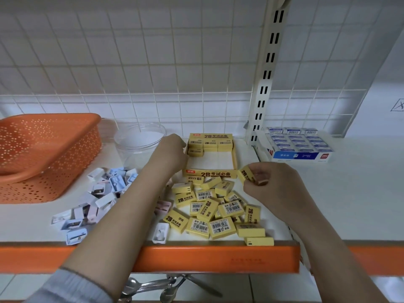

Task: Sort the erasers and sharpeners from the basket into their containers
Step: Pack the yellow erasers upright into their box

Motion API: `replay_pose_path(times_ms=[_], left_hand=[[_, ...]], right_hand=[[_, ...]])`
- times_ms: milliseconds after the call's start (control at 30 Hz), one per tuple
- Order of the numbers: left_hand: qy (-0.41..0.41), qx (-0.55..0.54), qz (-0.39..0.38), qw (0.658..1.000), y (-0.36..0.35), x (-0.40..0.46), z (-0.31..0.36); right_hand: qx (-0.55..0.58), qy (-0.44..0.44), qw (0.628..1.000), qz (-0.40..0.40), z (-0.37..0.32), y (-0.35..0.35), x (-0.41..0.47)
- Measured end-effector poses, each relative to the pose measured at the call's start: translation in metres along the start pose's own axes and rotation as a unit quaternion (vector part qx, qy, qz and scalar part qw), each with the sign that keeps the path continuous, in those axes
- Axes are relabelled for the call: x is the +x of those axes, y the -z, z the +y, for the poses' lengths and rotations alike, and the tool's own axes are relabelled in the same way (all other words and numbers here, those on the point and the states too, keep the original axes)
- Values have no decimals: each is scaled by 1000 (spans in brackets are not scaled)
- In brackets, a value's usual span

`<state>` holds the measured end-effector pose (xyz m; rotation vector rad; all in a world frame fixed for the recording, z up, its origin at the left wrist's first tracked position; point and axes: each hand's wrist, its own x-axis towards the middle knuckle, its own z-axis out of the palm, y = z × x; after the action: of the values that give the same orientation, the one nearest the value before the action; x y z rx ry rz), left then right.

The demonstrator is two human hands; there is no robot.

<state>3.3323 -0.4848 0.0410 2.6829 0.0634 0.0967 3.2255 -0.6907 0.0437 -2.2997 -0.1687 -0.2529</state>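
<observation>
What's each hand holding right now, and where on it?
The right hand pinches one yellow eraser by its right end. The left hand reaches to the eraser box; its fingers are hidden, so cannot tell.

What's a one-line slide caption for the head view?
Right hand holds a yellow boxed eraser while left hand reaches the yellow cardboard eraser tray.

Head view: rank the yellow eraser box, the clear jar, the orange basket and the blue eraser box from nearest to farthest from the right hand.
From the right hand, which holds a yellow eraser:
1. Yellow eraser box, just left of it.
2. Blue eraser box, behind, slightly right.
3. Clear jar, back left, beyond the left hand.
4. Orange basket, far left.
</observation>
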Motion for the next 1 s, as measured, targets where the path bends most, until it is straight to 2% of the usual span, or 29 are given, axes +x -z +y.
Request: replay_pose_path(times_ms=[100,233,433,667,833,1000], left_hand=[[-10,-27,36,999,11,-26,-2],[-8,-40,29,999,14,-58,-7],[-48,-9,-29,998,11,-89,-18],[-92,45,-69,992,0,-86,-25],[-117,49,-31,991,-2,-87,-25],[-127,-6,45,991,0,-97,-24]], right_hand=[[2,13,1000,9,-6,-2,-2],[7,15,1000,16,-10,-10,-2],[-28,27,999,29,-10,-20,-6],[4,32,998,47,-12,-23,-10],[-1,42,997,61,-10,-21,-2],[-41,109,992,46,-22,-8,33]])
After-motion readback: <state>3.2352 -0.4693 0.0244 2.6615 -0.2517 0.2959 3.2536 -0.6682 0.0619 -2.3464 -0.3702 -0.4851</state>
